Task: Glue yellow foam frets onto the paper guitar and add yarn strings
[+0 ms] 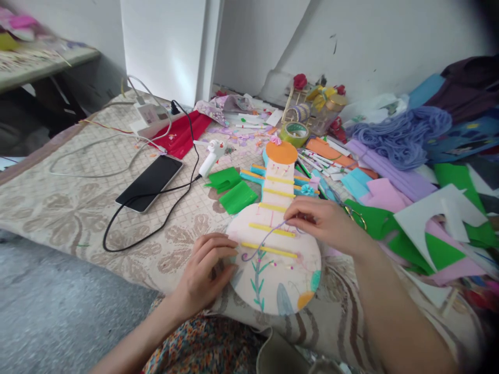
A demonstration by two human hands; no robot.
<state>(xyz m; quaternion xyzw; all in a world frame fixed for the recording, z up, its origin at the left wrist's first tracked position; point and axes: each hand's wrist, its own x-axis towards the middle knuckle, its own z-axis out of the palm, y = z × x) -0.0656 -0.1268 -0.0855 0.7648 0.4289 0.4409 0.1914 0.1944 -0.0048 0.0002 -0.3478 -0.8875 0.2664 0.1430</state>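
Observation:
A guitar-shaped paper craft (273, 291) lies on the cloth-covered table before me, with an orange disc on its head, yellow strips across it and plant drawings on its round body. My right hand (315, 221) pinches a thin purple piece of yarn (267, 239) above the upper body. The yarn's curled free end rests on the left side, near the lowest yellow strip. At the craft's left edge, my left hand (210, 267) lies with fingers loosely bent and apart, fingertips touching the rim. I see nothing in it.
A white glue gun (212, 156) with a black cord lies beyond green paper pieces (237, 195). Further left is a phone (150, 182) under the cord, near a power strip (148, 117). Green tape (294, 134), purple yarn (401, 132) and paper scraps crowd the back and right.

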